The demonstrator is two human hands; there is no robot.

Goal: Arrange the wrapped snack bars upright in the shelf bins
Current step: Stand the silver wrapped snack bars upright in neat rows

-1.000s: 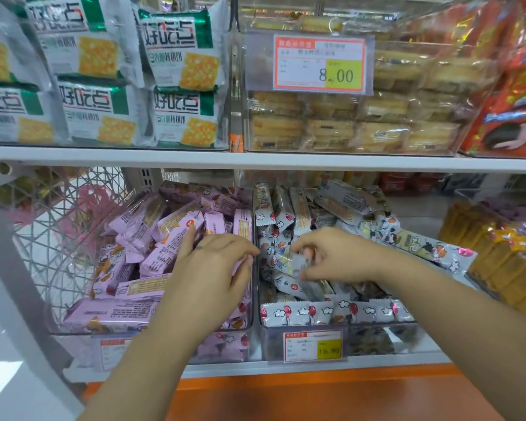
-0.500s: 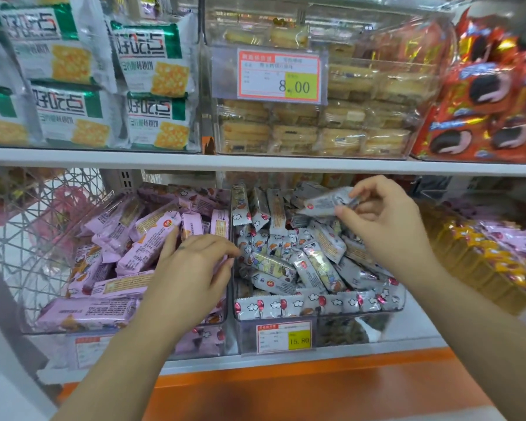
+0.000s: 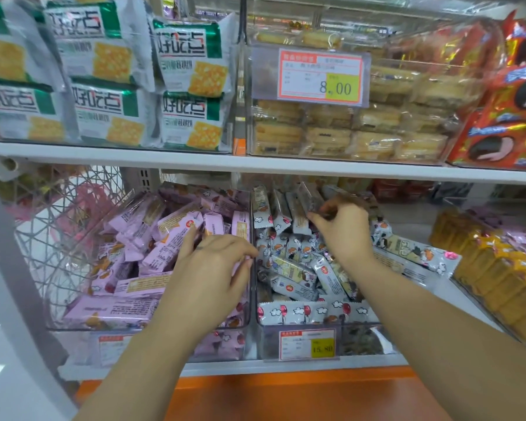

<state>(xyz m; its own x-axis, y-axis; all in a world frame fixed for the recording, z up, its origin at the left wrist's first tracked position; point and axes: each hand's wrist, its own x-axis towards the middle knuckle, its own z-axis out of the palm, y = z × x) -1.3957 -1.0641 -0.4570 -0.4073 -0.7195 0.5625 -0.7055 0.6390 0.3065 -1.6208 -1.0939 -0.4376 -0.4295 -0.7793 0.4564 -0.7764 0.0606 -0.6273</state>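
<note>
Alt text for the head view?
The right hand pinches a grey wrapped bar beside the upright row at the back of a clear bin; the left hand lies over pink bars in the neighbouring bin.

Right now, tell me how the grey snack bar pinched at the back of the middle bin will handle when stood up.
The snack bar in the right grip looks light and fairly stiff: fingertips alone hold it straight. Its glossy wrapper is probably slippery. Being slim, it would likely tip unless leaned on the upright bars.
</note>
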